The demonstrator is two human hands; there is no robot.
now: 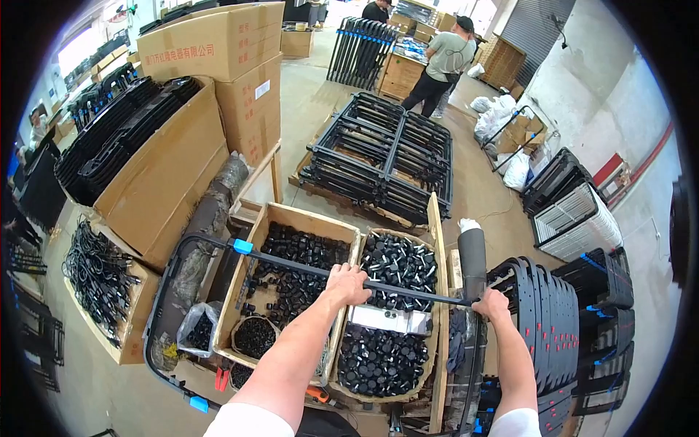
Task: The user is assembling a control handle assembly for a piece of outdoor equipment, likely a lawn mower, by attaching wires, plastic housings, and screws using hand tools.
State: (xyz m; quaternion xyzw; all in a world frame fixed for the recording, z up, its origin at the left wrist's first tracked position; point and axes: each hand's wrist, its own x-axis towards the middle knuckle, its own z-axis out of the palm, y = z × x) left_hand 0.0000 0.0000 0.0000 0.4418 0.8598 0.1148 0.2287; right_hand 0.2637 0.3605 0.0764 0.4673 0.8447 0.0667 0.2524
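Note:
A large black tubular frame (291,265) with rounded corners and blue clips (242,247) lies across the wooden bins below me. My left hand (347,284) is closed over the middle of its far bar. At the bar's right corner, my right hand (493,303) grips the tube. Under the bar, the left bin (227,320) holds many small black caps (284,291). Black knobs with metal studs (400,266) fill the far right bin, and round black knobs (382,364) the near right one. A white box or card (389,319) lies between these two.
Stacked black panels (542,320) stand close on my right, beside a grey-wrapped roll (472,255). Cartons (251,95) and a box of black cables (102,280) are on the left. Ahead lie piled frames (378,156); a person (448,62) stands beyond. Red-handled pliers (221,377) lie near me.

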